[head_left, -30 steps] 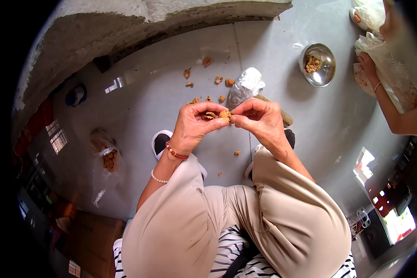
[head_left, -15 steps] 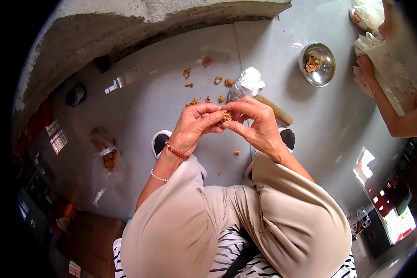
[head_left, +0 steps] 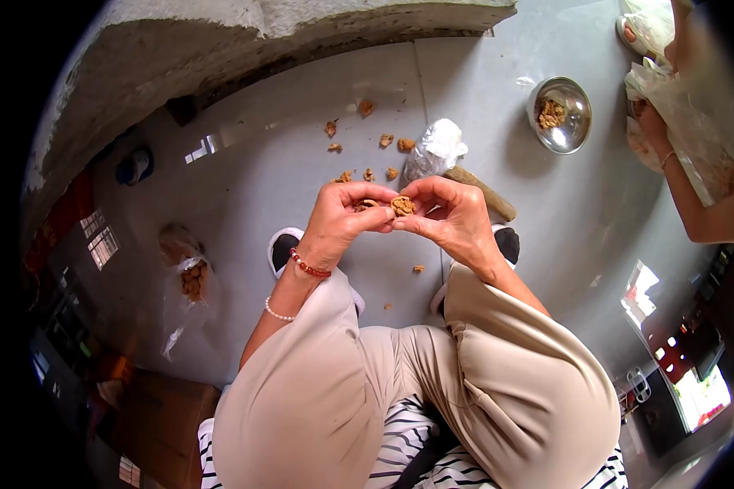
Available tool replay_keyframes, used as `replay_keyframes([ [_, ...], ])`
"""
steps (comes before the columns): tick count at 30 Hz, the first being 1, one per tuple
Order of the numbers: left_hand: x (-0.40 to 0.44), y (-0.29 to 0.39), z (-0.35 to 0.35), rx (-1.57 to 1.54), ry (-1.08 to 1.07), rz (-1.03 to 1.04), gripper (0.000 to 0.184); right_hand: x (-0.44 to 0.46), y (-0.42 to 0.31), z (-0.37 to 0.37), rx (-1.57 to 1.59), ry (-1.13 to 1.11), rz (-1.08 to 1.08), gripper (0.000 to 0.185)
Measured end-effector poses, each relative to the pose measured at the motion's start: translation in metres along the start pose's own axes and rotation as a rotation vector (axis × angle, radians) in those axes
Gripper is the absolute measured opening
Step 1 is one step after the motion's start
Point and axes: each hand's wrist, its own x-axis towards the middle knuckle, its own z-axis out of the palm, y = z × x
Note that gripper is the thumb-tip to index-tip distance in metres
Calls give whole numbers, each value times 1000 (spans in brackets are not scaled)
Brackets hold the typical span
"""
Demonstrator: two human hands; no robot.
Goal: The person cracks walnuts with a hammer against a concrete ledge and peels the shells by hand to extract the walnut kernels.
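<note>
Above the floor, in front of my knees, my two hands meet at the fingertips. My left hand (head_left: 336, 222), with a red bead bracelet and a pearl one at the wrist, pinches a walnut shell piece (head_left: 367, 205). Between the thumb and fingers of my right hand (head_left: 457, 218) is a walnut kernel (head_left: 402, 206), wrinkled and light brown; my left fingertips touch its edge. Just beyond the hands lie a white plastic-wrapped bundle (head_left: 436, 149) and a wooden stick (head_left: 483, 194). Several broken walnut shells (head_left: 386, 141) are scattered past my left hand.
A steel bowl (head_left: 575, 137) with walnut kernels (head_left: 551, 114) stands at the upper right. Beside it another person's arm (head_left: 683, 183) reaches near a clear plastic bag (head_left: 705, 122). A bag of whole walnuts (head_left: 192, 281) lies at left. A rough concrete block (head_left: 179, 57) edges the top.
My hands have drawn slightly apart at the fingertips. The kernel now shows more fully in my right fingers, and a shell piece has come into view in my left.
</note>
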Motion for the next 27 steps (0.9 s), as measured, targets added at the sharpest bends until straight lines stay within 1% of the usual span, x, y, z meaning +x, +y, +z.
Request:
replay_keyframes([
  [3, 2, -7, 1, 69, 61, 50, 21, 1, -3, 3, -101, -5, -105, 27],
  [6, 4, -8, 8, 115, 147, 90, 13, 1, 4, 7, -241, 0, -184, 27],
  [9, 9, -12, 11, 161, 223, 88, 7, 0, 5, 14, -305, 25, -259, 27],
  [12, 13, -19, 13, 134, 269, 76, 4, 0, 7, 18, -433, 34, -292, 25],
  [18, 19, -33, 11, 300, 362, 56, 4, -1, -6, 28, -717, 4, -246, 26],
  [21, 22, -34, 7, 269, 362, 63, 4, 0, 2, 31, -570, 57, -287, 15],
  [24, 15, -21, 7, 169, 271, -11, 6, 0, 2, 30, -515, 78, -269, 17],
  [27, 11, -11, 7, 47, 187, -43, 9, 3, 5, 21, -154, 62, -66, 21],
])
